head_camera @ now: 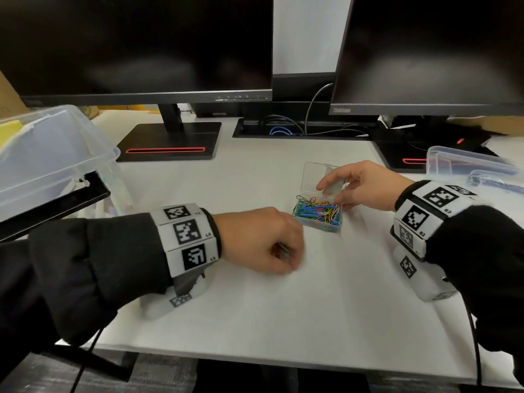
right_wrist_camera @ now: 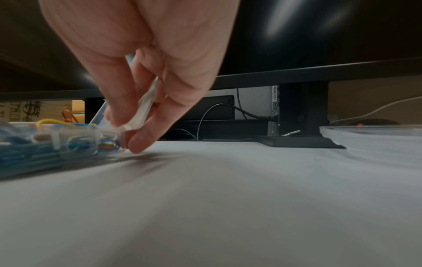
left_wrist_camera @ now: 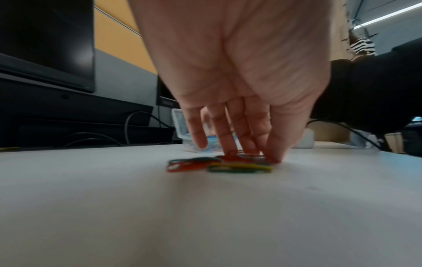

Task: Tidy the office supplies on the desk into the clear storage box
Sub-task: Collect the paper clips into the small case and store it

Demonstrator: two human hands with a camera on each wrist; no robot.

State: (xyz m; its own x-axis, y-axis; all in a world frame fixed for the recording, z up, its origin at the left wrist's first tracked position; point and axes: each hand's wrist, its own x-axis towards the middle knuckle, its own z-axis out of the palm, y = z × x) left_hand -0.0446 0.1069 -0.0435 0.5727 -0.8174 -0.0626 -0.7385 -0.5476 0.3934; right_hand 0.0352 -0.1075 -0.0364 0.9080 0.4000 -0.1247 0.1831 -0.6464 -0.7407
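Observation:
A small clear paper clip case [head_camera: 319, 215] full of coloured clips stands mid-desk with its hinged lid [head_camera: 313, 175] up. My right hand [head_camera: 334, 194] pinches the lid's right edge between thumb and fingers; in the right wrist view the clear lid [right_wrist_camera: 146, 106] sits between them, the case [right_wrist_camera: 57, 142] just left of it. My left hand [head_camera: 286, 259] is curled down on the desk left of the case. Its fingertips [left_wrist_camera: 230, 150] and thumb close on several loose paper clips [left_wrist_camera: 219, 165], red, green and yellow, lying flat. The large clear storage box [head_camera: 56, 154] stands at far left.
Two dark monitors on black stands [head_camera: 170, 140] line the back, with cables [head_camera: 283, 129] between them. A clear flat lid [head_camera: 465, 165] lies at right. A black flat edge [head_camera: 56, 205] juts out under the storage box. White desk [head_camera: 283, 321] stretches to the front edge.

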